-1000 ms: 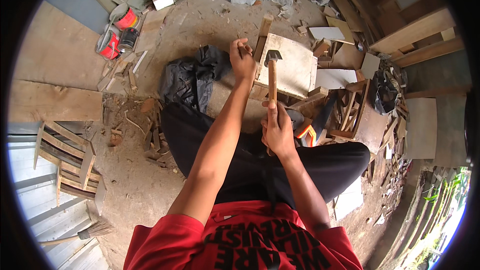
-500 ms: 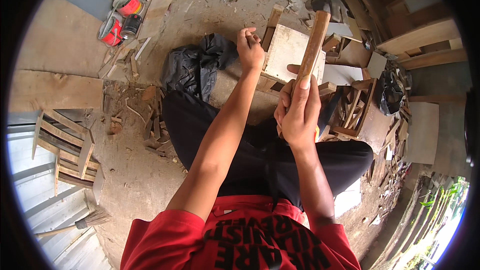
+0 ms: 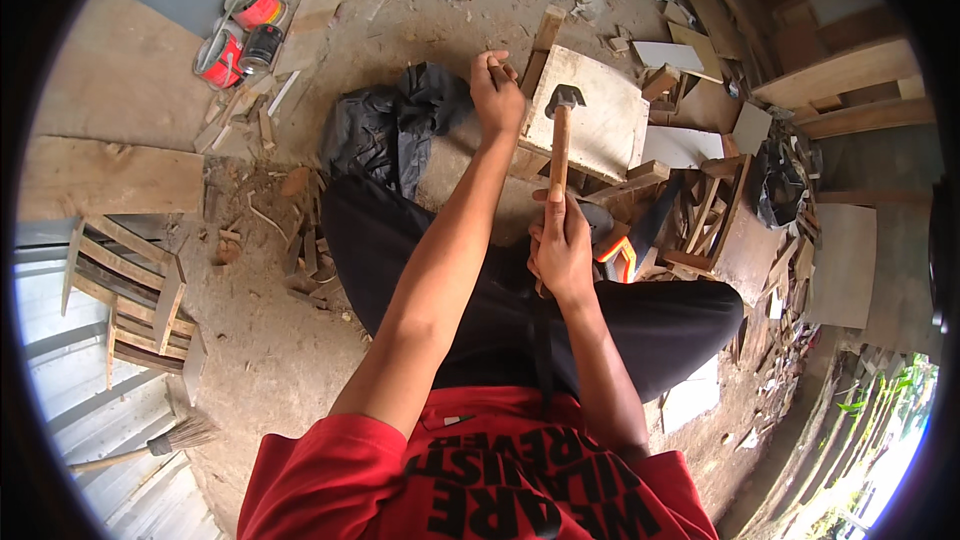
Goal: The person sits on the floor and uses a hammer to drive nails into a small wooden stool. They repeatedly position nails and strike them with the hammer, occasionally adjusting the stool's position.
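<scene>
The right hand (image 3: pixel 564 255) was closed around a smooth brown wood-handled hammer (image 3: pixel 561 147), its dark metal head over a scuffed, whitish, squarish wooden panel (image 3: pixel 612 105). Beside the panel, the left hand (image 3: pixel 497 97) was curled; whether it gripped anything I could not tell.

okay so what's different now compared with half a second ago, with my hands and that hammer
The hammer has swung down and leftward from its raised position, its head now in front of the pale wooden panel. Your right hand moved down and left with it, keeping its grip. Your left hand stayed beside the panel, and nothing visibly was let go.
</scene>
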The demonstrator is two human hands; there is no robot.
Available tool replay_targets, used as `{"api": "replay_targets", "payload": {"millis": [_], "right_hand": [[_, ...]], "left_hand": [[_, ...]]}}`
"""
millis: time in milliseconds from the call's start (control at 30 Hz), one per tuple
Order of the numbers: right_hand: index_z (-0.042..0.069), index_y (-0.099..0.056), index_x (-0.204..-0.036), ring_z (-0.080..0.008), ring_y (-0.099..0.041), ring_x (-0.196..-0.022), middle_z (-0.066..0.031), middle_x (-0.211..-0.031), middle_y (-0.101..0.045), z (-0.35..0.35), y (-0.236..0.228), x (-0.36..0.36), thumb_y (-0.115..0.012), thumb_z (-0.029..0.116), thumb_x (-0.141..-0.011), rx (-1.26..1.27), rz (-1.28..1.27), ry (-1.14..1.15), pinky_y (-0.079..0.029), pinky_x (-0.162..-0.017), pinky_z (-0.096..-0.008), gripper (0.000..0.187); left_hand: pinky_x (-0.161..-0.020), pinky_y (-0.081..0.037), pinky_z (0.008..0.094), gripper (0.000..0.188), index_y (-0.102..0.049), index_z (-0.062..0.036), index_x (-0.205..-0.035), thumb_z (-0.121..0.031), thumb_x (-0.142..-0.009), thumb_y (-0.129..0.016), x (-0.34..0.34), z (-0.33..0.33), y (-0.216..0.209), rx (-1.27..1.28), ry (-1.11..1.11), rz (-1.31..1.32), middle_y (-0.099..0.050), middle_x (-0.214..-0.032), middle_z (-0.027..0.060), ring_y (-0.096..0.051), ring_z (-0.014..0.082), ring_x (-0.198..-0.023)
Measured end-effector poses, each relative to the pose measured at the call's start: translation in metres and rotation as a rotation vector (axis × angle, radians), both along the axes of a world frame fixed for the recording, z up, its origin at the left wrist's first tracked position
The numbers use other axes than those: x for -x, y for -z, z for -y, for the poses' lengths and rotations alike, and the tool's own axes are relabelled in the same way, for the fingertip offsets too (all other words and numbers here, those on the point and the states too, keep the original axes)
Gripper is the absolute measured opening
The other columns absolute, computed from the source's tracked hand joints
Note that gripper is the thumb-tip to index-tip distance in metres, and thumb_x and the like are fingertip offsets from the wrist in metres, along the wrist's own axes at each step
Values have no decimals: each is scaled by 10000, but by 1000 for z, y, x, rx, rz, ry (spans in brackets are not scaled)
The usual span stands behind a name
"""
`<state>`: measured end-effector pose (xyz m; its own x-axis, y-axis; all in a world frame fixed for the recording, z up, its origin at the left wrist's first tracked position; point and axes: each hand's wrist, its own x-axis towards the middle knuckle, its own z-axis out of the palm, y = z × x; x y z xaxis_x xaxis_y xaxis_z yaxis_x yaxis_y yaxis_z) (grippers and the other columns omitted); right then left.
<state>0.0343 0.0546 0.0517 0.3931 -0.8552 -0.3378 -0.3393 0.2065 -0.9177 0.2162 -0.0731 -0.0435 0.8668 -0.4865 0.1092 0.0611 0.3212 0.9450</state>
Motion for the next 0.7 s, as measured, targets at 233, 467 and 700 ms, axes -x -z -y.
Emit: {"api": "replay_targets", "payload": {"millis": [233,467,700], "right_hand": [[-56,-564,-1109,-112,-460,-406,-32,-605,-478,13,-9,-5,-392,444,-1074,-101,22,-44,-398,-376,-296,530],[-3,-503,-1172,-50,-332,-405,27,-632,-383,18,-52,-20,-338,409,-1095,330,350,37,-317,-365,-223,451],[-58,-567,-1038,-205,-569,-501,-114,-601,-534,-11,7,13,-373,368,-1088,23,-147,-26,-431,-489,-369,470]], "left_hand": [[-657,-431,269,217,-556,-21,-1047,-112,-1072,-361,-2,4,2,6,-20,4,-542,-828,37,-500,114,-705],[-696,-439,277,212,-549,-22,-1055,-120,-1073,-362,7,0,-9,20,-4,-83,-521,-839,37,-491,120,-738],[-681,-433,279,222,-546,-26,-1044,-124,-1078,-350,11,-9,1,-41,18,-29,-504,-825,28,-476,119,-707]]}}
